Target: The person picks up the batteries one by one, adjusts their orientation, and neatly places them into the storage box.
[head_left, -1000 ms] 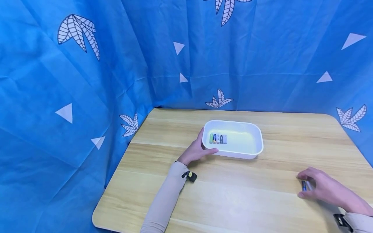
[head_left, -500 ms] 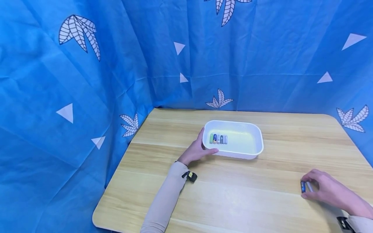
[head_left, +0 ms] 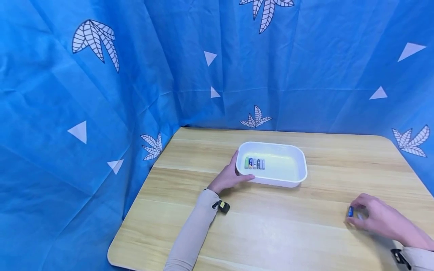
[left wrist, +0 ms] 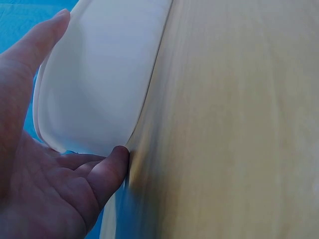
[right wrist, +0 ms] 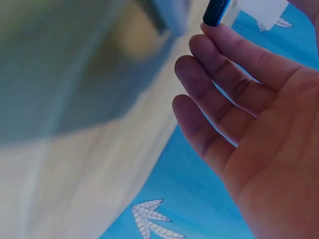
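Note:
My left hand grips the left end of a white plastic tub, thumb along its near side and fingers at its left side. The left wrist view shows the tub's outer wall between thumb and fingers. At the right of the table, my right hand pinches a dark blue battery by its ends between thumb and fingertip. The right wrist view shows that battery at a fingertip, the other fingers extended. A pale battery lies beneath the right hand, partly hidden.
Several batteries lie side by side in a row at the tub's left end. The wooden table has rounded corners. A blue patterned curtain hangs behind it and along its left side.
The right fingers have closed on the blue battery, which has shifted slightly left and away from the pale one. My left hand and the tub have stayed in place.

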### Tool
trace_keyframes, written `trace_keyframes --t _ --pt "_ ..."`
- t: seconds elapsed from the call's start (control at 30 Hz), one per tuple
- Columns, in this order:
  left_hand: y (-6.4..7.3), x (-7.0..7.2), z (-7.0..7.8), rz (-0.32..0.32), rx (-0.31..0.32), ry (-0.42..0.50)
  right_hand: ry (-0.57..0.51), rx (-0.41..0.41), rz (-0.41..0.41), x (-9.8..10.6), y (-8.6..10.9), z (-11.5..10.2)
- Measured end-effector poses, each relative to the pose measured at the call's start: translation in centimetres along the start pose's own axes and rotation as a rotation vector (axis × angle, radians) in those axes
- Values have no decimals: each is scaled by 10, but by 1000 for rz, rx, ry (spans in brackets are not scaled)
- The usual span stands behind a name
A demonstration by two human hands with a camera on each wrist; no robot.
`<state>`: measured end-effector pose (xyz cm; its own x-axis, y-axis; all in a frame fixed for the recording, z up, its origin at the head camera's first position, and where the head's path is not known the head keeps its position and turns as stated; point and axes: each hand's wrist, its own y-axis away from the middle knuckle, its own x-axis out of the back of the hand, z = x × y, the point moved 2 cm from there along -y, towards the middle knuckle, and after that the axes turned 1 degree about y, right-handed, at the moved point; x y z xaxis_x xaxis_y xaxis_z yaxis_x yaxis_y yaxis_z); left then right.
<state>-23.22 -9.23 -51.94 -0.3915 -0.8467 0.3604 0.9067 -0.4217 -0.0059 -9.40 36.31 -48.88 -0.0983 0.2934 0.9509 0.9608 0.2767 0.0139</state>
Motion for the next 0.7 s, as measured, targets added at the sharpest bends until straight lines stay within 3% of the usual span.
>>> trace_keyframes --t 0.27,0.7 --pt "3 0 2 -3 5 -8 -28 21 13 22 -19 -14" --pt "2 0 -1 6 27 -40 -31 164 120 51 -58 -46"
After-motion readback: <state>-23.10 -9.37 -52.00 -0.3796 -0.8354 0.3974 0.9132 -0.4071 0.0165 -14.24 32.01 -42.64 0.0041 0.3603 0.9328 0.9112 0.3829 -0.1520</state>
